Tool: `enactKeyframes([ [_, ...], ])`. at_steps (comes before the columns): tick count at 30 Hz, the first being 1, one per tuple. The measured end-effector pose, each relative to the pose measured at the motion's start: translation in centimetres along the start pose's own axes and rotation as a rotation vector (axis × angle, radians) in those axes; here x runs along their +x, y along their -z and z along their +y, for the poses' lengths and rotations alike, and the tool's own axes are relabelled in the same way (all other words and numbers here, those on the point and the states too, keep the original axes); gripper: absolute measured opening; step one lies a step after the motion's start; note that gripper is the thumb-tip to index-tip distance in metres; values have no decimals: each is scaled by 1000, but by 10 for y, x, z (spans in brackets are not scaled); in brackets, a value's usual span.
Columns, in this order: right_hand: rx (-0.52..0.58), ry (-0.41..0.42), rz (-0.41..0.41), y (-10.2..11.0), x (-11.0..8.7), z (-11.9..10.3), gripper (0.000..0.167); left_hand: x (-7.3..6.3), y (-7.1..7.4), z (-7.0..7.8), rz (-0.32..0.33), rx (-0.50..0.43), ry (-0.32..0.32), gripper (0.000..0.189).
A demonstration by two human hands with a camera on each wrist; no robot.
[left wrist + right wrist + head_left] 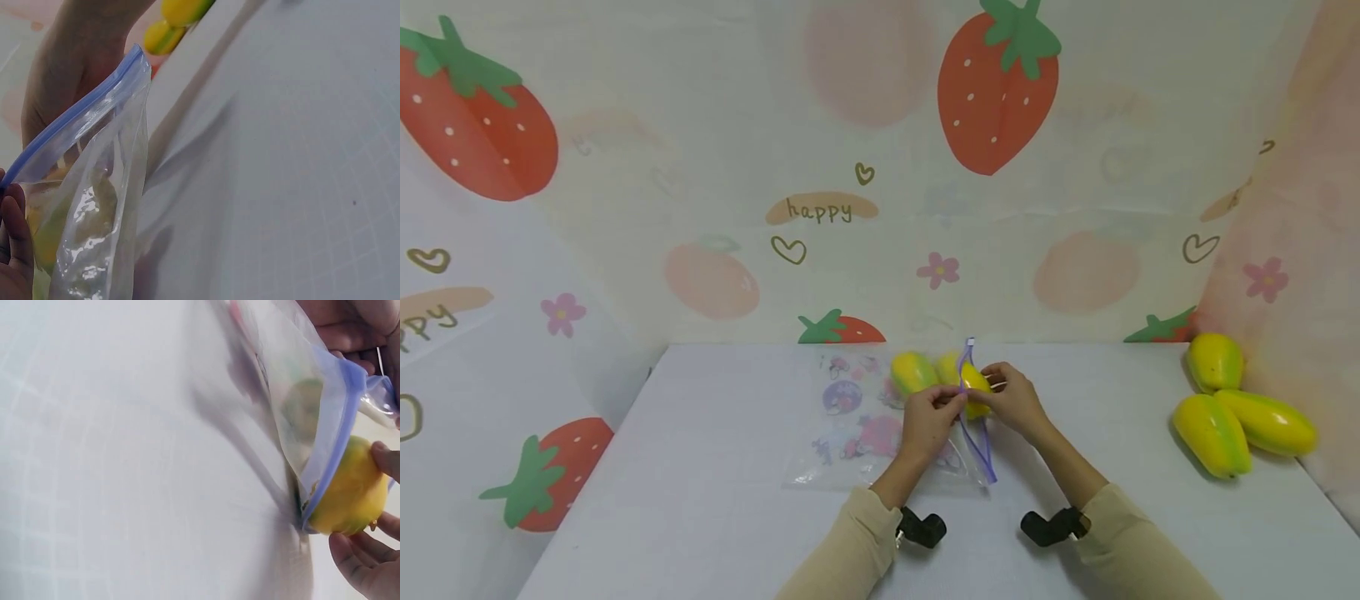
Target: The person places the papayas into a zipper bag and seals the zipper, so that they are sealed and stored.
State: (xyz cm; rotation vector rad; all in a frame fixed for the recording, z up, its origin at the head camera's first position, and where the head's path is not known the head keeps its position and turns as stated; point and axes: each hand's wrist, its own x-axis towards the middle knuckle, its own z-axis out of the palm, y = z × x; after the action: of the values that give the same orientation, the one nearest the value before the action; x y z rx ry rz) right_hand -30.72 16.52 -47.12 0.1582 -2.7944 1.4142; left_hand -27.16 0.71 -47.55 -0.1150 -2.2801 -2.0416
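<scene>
A clear zip bag (868, 454) with pink and purple prints lies on the table, its purple-edged mouth facing right. My left hand (925, 425) pinches the bag at its mouth, thumb and fingers at the purple zip strip (78, 109). With my right hand (1017, 404) I hold a yellow-green papaya (350, 494), fingers and thumb spread around its outer end. That papaya is partway through the mouth, its inner end behind the plastic. Another papaya (912, 372) shows through the bag film further in.
Three more papayas (1212, 436) sit together at the table's right edge. A white cloth (715, 450) covers the table. Strawberry-printed fabric (865, 200) stands behind and at both sides. Each wrist wears a black camera mount (922, 528).
</scene>
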Motion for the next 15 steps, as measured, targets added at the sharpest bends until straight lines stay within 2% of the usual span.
enactKeyframes([
  [8,116,-74,26,-7,3,-6,39,2,0,-2,16,-30,-3,20],
  [15,243,-71,-21,-10,4,-8,36,1,1,1,24,-27,-4,19],
])
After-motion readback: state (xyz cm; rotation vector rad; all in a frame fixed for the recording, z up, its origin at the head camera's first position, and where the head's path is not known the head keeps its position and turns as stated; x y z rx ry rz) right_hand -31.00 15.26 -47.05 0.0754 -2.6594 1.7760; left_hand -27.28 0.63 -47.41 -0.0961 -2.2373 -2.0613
